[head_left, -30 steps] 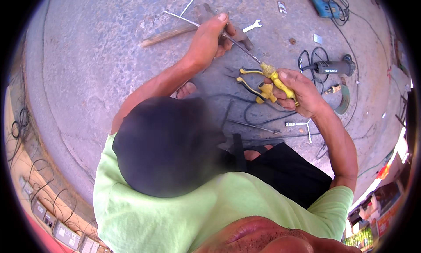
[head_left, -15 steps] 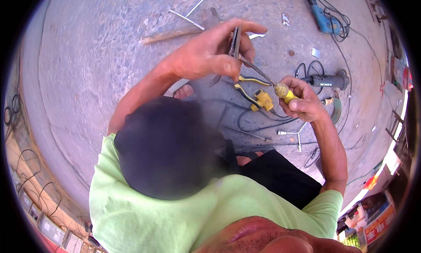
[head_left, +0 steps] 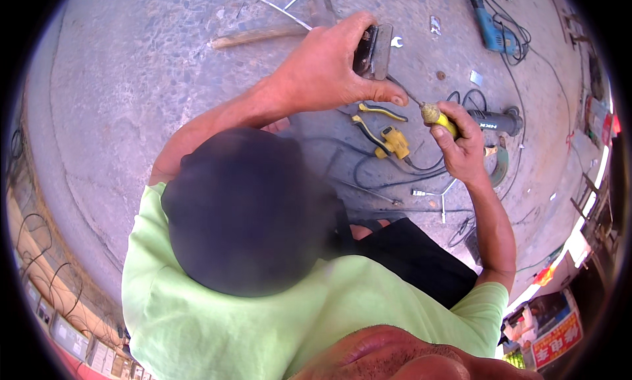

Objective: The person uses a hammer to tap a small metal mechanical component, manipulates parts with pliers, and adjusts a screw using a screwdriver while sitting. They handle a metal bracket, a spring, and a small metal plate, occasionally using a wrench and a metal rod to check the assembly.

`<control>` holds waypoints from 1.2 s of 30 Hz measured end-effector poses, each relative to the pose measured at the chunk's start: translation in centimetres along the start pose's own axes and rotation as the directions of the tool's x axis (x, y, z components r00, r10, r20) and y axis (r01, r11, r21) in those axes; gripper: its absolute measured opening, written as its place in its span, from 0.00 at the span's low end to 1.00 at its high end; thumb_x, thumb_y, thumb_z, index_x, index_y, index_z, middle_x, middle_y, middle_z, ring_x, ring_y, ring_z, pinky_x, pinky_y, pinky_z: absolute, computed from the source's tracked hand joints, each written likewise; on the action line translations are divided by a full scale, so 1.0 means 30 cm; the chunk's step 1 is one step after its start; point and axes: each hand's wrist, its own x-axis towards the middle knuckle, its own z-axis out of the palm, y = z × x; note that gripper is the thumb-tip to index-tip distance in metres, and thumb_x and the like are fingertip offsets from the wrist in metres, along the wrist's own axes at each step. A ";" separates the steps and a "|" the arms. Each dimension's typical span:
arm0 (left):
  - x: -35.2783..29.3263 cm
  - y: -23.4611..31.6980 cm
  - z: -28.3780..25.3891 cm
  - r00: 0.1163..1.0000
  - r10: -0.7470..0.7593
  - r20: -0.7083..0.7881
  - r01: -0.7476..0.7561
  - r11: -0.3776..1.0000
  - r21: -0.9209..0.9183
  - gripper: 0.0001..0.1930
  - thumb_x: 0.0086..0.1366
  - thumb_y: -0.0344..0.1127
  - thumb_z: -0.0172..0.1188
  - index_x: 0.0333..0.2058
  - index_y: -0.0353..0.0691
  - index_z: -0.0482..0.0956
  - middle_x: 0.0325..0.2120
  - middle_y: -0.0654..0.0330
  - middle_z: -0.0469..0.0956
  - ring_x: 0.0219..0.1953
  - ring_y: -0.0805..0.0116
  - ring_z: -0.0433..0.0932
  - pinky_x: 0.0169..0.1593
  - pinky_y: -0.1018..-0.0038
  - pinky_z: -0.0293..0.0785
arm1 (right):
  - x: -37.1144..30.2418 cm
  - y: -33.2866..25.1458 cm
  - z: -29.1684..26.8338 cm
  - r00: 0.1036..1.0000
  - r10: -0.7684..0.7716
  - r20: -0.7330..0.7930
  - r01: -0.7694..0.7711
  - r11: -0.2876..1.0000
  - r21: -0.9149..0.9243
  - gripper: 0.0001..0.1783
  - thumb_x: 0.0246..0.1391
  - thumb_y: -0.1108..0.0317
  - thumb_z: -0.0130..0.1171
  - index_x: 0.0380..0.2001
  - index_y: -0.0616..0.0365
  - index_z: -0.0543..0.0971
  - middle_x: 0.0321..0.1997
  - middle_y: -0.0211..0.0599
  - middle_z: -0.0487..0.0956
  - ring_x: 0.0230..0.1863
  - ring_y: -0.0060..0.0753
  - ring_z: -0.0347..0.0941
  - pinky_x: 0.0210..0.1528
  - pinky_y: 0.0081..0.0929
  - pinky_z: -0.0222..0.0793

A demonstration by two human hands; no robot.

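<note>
My left hand (head_left: 332,67) is raised over the ground with its thumb and fingers closed round a flat metal piece (head_left: 382,52) that has a dark block against its inner side. In my right hand (head_left: 464,139) is a screwdriver (head_left: 447,121) with a yellow handle, held between thumb and fingers. Its thin shaft points up and left to the lower edge of the metal piece; whether the tip touches it cannot be made out. Beneath the hands lie pliers (head_left: 370,135) with yellow and black handles, beside a small yellow device (head_left: 396,141) on a black cable.
A hammer (head_left: 257,36) with a wooden handle lies beyond my left hand. An open-end wrench (head_left: 396,42), a blue power drill (head_left: 494,31), a dark cylindrical power tool (head_left: 495,122) and a three-armed socket wrench (head_left: 443,197) lie around. A dark rounded shape (head_left: 243,215) hides ground at lower left.
My left hand has moved up and right, and the metal piece has turned to show its broad face. The screwdriver in my right hand is slightly farther right and higher.
</note>
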 end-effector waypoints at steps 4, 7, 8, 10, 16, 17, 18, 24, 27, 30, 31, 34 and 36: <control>-0.002 -0.015 0.023 0.999 0.021 -0.042 -0.020 0.999 0.033 0.42 0.43 0.54 0.84 0.49 0.33 0.74 0.34 0.52 0.81 0.36 0.63 0.80 0.43 0.66 0.77 | 0.014 -0.002 -0.003 0.995 -0.083 0.048 0.088 0.991 -0.106 0.19 0.66 0.59 0.59 0.50 0.65 0.78 0.36 0.33 0.79 0.31 0.23 0.73 0.35 0.23 0.69; -0.005 -0.029 0.035 0.999 0.036 -0.041 -0.034 0.997 0.068 0.41 0.43 0.53 0.84 0.49 0.34 0.74 0.34 0.53 0.81 0.36 0.64 0.80 0.42 0.67 0.77 | 0.012 -0.024 -0.021 0.922 0.253 0.294 -0.338 0.895 0.289 0.23 0.67 0.52 0.57 0.49 0.66 0.77 0.28 0.33 0.75 0.23 0.20 0.67 0.26 0.18 0.62; -0.006 -0.029 0.034 1.000 0.023 -0.014 -0.023 0.998 0.055 0.41 0.43 0.53 0.84 0.49 0.35 0.74 0.34 0.54 0.80 0.35 0.65 0.80 0.42 0.68 0.77 | 0.023 -0.015 -0.030 0.865 0.298 0.404 -0.461 0.788 0.407 0.26 0.67 0.49 0.57 0.48 0.66 0.77 0.25 0.33 0.72 0.20 0.18 0.64 0.22 0.17 0.59; -0.006 -0.030 0.034 0.999 0.003 0.043 -0.004 1.000 0.027 0.40 0.42 0.51 0.85 0.48 0.37 0.75 0.33 0.56 0.80 0.35 0.67 0.80 0.41 0.69 0.77 | 0.029 -0.007 -0.039 0.755 0.317 0.574 -0.634 0.573 0.519 0.30 0.65 0.44 0.58 0.46 0.66 0.76 0.21 0.33 0.69 0.16 0.16 0.60 0.17 0.16 0.55; 0.010 -0.012 0.051 0.986 -0.115 0.119 0.139 0.966 -0.218 0.35 0.43 0.38 0.85 0.47 0.38 0.74 0.37 0.59 0.76 0.37 0.71 0.78 0.44 0.73 0.79 | 0.030 -0.028 -0.043 0.793 0.323 0.516 -0.601 0.550 0.580 0.26 0.60 0.49 0.64 0.45 0.64 0.75 0.26 0.34 0.73 0.17 0.16 0.61 0.17 0.14 0.55; 0.015 -0.023 0.052 0.990 -0.095 0.106 0.119 0.960 -0.255 0.35 0.44 0.37 0.85 0.48 0.38 0.73 0.38 0.59 0.76 0.39 0.71 0.78 0.45 0.73 0.79 | 0.033 -0.046 -0.044 0.840 0.351 0.414 -0.533 0.678 0.506 0.24 0.59 0.53 0.65 0.45 0.64 0.76 0.27 0.35 0.75 0.19 0.19 0.65 0.20 0.16 0.59; 0.014 -0.043 0.049 0.993 -0.079 0.090 0.102 0.952 -0.289 0.35 0.44 0.36 0.84 0.48 0.38 0.73 0.39 0.59 0.75 0.40 0.71 0.77 0.46 0.73 0.79 | 0.036 -0.071 -0.044 0.881 0.358 0.310 -0.464 0.785 0.410 0.21 0.58 0.58 0.67 0.46 0.64 0.78 0.29 0.36 0.77 0.22 0.22 0.69 0.23 0.18 0.63; 0.016 -0.058 0.055 0.991 -0.105 0.082 0.125 0.945 -0.302 0.35 0.46 0.34 0.83 0.50 0.38 0.71 0.40 0.58 0.73 0.44 0.71 0.75 0.48 0.72 0.78 | 0.036 -0.137 -0.057 0.985 -0.170 -0.027 0.149 0.919 -0.365 0.16 0.56 0.67 0.67 0.44 0.67 0.81 0.38 0.45 0.84 0.34 0.40 0.82 0.36 0.28 0.75; 0.016 -0.053 0.061 0.996 -0.071 0.052 0.079 0.982 -0.169 0.34 0.47 0.35 0.82 0.49 0.39 0.71 0.38 0.59 0.73 0.42 0.71 0.75 0.46 0.73 0.77 | 0.033 -0.157 -0.050 0.997 -0.078 -0.011 0.070 0.947 -0.314 0.16 0.60 0.64 0.64 0.45 0.67 0.80 0.31 0.40 0.82 0.27 0.31 0.78 0.31 0.25 0.72; 0.012 -0.069 0.075 0.995 -0.055 0.085 0.071 0.978 -0.195 0.33 0.48 0.37 0.82 0.48 0.39 0.71 0.36 0.60 0.73 0.40 0.73 0.74 0.43 0.74 0.76 | 0.021 -0.180 -0.062 0.882 0.414 0.226 -0.453 0.877 0.160 0.20 0.65 0.56 0.59 0.44 0.66 0.79 0.24 0.36 0.78 0.18 0.21 0.70 0.23 0.19 0.65; 0.008 -0.075 0.078 0.993 -0.058 0.106 0.082 0.968 -0.236 0.33 0.48 0.37 0.82 0.48 0.39 0.71 0.36 0.61 0.73 0.39 0.73 0.74 0.42 0.74 0.75 | 0.036 -0.172 -0.086 0.804 0.468 0.366 -0.575 0.767 0.283 0.22 0.66 0.53 0.58 0.44 0.66 0.78 0.23 0.35 0.76 0.16 0.18 0.67 0.20 0.16 0.62; -0.001 -0.067 0.085 0.987 -0.053 0.149 0.094 0.954 -0.285 0.32 0.48 0.38 0.82 0.47 0.39 0.71 0.35 0.62 0.72 0.38 0.73 0.73 0.42 0.74 0.75 | 0.045 -0.144 -0.093 0.675 0.473 0.566 -0.734 0.509 0.450 0.26 0.64 0.48 0.59 0.42 0.66 0.76 0.21 0.36 0.73 0.12 0.16 0.63 0.14 0.12 0.59; 0.012 -0.067 0.091 0.991 -0.020 0.132 0.052 0.968 -0.245 0.32 0.48 0.39 0.82 0.47 0.38 0.71 0.35 0.62 0.73 0.38 0.73 0.74 0.42 0.74 0.75 | 0.046 -0.141 -0.099 0.645 0.462 0.609 -0.763 0.425 0.486 0.24 0.63 0.50 0.62 0.42 0.65 0.76 0.24 0.37 0.74 0.15 0.16 0.66 0.15 0.12 0.60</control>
